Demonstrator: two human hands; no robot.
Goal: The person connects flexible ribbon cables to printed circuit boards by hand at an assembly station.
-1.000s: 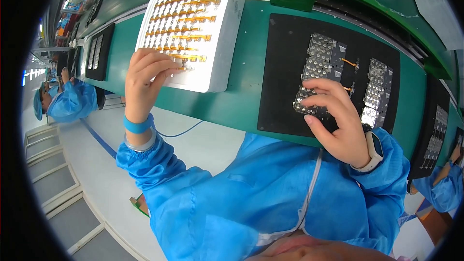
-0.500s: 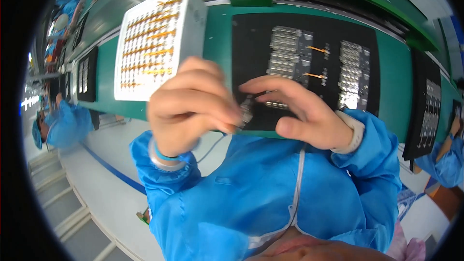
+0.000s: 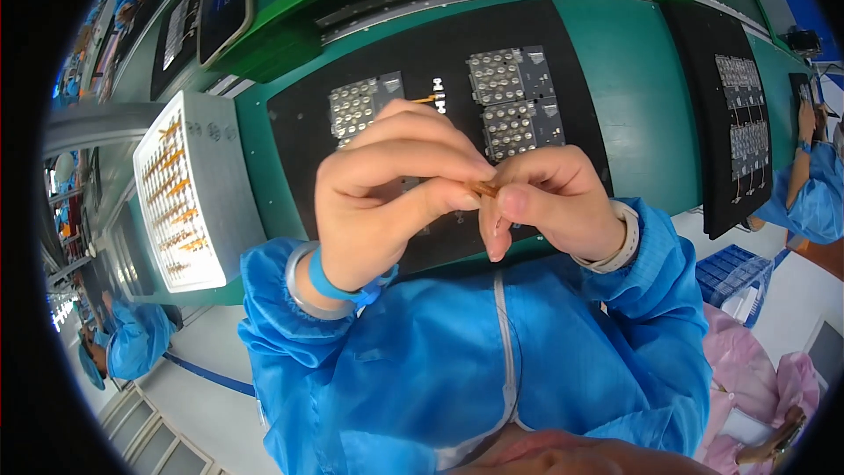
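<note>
My left hand and my right hand meet over the near side of a black mat. Between their fingertips is a small orange flex strip, pinched by the left thumb and forefinger. My right thumb and forefinger close on its other end. Fingers cover most of the strip. Beyond the hands, grey circuit boards with rows of round silver parts lie on the mat. Another orange strip with a white end lies between the board groups, partly behind my left hand.
A white box holding rows of orange strips stands at the left. A green ledge runs along the back. Another black mat with boards lies to the right, near a co-worker in blue. A blue crate stands lower right.
My view has swung, so the white box and the mat sit further left. My right hand, spread before, has closed in beside my left; an orange strip now shows between them.
</note>
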